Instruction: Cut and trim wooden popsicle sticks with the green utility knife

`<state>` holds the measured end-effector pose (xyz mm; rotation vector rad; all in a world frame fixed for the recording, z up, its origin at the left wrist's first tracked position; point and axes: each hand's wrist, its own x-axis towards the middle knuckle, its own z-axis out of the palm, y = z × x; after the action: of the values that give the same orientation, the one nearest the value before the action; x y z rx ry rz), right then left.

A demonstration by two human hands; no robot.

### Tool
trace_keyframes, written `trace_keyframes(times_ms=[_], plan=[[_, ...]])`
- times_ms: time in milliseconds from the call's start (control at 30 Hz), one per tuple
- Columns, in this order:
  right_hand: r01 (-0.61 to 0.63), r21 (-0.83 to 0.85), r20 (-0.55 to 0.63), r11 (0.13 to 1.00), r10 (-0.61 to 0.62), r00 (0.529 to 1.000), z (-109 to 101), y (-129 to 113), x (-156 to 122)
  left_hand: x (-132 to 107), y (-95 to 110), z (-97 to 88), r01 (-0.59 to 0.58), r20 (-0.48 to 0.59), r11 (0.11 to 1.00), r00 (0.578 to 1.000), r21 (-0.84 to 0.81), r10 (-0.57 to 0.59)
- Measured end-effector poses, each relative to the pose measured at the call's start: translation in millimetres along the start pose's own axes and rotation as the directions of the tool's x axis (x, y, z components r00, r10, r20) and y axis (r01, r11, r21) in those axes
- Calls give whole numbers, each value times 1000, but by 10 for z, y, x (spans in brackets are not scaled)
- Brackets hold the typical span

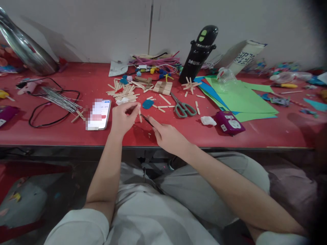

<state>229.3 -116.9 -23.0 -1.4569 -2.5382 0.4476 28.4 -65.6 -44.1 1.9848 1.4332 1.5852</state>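
Observation:
Over the front of the red table, my left hand [125, 117] is closed in a pinch on a short wooden craft stick [140, 117], which points downward. My right hand [167, 135] is wrapped round a thin dark tool, perhaps a small blade [146, 120]; its tip meets or nearly meets the stick. Small wood scraps [149, 134] lie beneath. Just beyond my hands are a blue flat piece [147, 104], a pile of craft sticks [125, 91], a joined panel of sticks [162, 87] and grey-green scissors [184, 109].
A lit phone [98, 115] lies left of my left hand, near thin metal rods [60, 99] and a black cable [33, 118]. Rightward are crumpled tissue [208, 120], a purple packet [230, 123] and green paper sheets [245, 100]. A black bottle [196, 56] stands behind.

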Motion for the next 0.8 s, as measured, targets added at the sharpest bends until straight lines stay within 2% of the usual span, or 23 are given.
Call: trace_keyframes(times_ms=[267, 467, 667, 800], plan=[[49, 84, -57, 995, -44, 997, -28, 62, 20, 14, -7, 22, 80, -90, 997, 993, 17, -78], [35, 97, -66, 995, -29, 997, -7, 70, -11, 18, -8, 9, 160, -94, 985, 982, -68, -166], [30, 121, -88, 992, -20, 996, -12, 67, -23, 11, 5, 3, 158, -97, 979, 981, -130, -171], [8, 89, -73, 996, -1, 997, -31, 57, -23, 11, 48, -17, 161, -76, 984, 983, -79, -167]])
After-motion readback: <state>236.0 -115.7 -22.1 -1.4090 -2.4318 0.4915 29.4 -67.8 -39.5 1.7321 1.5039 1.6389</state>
